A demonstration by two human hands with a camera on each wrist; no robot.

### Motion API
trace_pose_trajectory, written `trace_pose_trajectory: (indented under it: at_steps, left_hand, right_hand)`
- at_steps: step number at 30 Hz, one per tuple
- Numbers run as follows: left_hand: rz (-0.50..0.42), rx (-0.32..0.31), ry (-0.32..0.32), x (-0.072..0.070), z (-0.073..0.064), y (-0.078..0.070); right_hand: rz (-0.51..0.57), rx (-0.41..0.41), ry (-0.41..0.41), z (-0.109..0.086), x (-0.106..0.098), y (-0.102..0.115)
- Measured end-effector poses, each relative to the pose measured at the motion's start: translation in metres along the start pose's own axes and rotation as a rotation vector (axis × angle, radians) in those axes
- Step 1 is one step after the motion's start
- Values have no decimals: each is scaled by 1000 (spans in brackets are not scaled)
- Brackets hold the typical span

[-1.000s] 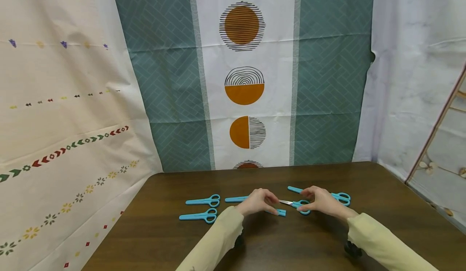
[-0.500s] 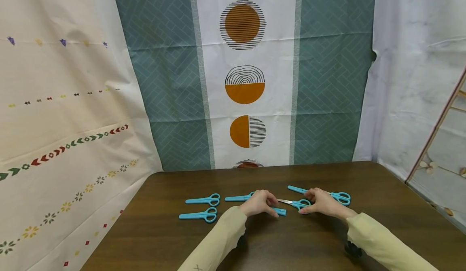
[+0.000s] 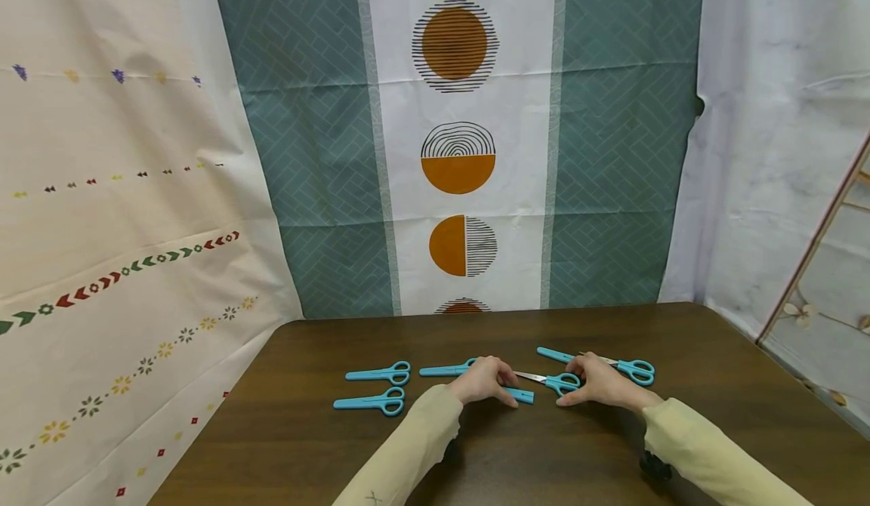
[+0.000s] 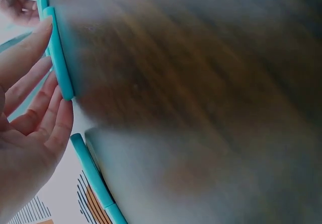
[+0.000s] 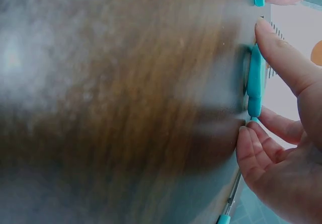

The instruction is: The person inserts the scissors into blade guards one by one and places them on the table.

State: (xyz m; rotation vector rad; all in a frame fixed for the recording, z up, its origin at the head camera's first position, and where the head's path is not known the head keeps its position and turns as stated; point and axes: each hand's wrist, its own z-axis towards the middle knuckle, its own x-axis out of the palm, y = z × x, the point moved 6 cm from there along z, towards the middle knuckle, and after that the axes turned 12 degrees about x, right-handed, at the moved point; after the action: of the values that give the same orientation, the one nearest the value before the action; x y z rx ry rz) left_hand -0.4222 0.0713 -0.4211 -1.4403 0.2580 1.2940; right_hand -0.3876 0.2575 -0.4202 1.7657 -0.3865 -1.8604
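Note:
Low over the table, my left hand (image 3: 481, 382) curves around a light-blue scissors sheath (image 3: 522, 396), its thumb and fingertips apart. In the left wrist view the sheath (image 4: 60, 58) runs between the thumb and the fingers. My right hand (image 3: 601, 382) arches beside a bare pair of scissors (image 3: 563, 383) with light-blue handles, whose blade points left toward the sheath. The right wrist view has the scissors handle (image 5: 255, 80) between spread thumb and fingers, with a gap at the thumb. Whether the fingertips touch the handle, I cannot tell.
Behind the right hand lie another sheath (image 3: 553, 354) and unsheathed scissors (image 3: 637, 371), partly hidden. Two sheathed pairs, an upper one (image 3: 381, 374) and a lower one (image 3: 374, 402), lie at left. A third sheathed pair (image 3: 440, 371) sits behind the left hand on the brown table (image 3: 503, 461).
My right thumb has drawn away from the scissors handle, toward the table's near edge, so more of the handle shows. My left hand and sleeve have shifted slightly right. The other scissors stay put.

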Motion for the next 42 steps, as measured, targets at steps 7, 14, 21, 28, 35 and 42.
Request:
trace_pose_trajectory:
  at_steps: [7, 14, 21, 28, 35, 42]
  left_hand:
    - [13, -15, 8, 2, 1, 1]
    - [33, -18, 1, 3, 2, 3]
    - [57, -26, 12, 4, 1, 1]
    - [33, -5, 37, 3, 0, -3]
    - [25, -4, -6, 2, -3, -5]
    - [-37, 25, -42, -2, -6, -7]
  right_hand:
    - [-21, 8, -11, 1, 2, 4]
    - [-8, 17, -8, 0, 4, 6]
    - [-2, 26, -11, 0, 4, 6]
    - [5, 46, -25, 3, 1, 2]
    - [-1, 71, -40, 3, 1, 0]
    - [-17, 66, -63, 1, -4, 0]
